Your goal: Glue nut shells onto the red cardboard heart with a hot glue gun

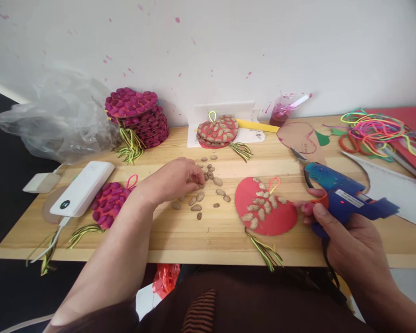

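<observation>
My right hand [350, 236] grips a blue hot glue gun [336, 185], a small red light showing on its side. The gun's nozzle points up and left. Left of it lies a red card disc [241, 199] with peanuts [261, 213] stuck on in branching rows, an orange loop at its top and a yellow-green tassel [265, 249] below. My left hand [175, 180] reaches down into loose peanuts [217, 181] scattered mid-table. Its fingers are curled and pinched together, and what lies between the fingertips is hidden.
Beyond the peanuts rest peanut-covered discs [217, 129] on paper. At left are a stack of magenta discs [137, 115], a plastic bag [62, 120], and a white power bank [83, 188] beside a magenta disc [107, 206]. Colored cords [377, 129], scissors [348, 144] and a cup [280, 113] stand right.
</observation>
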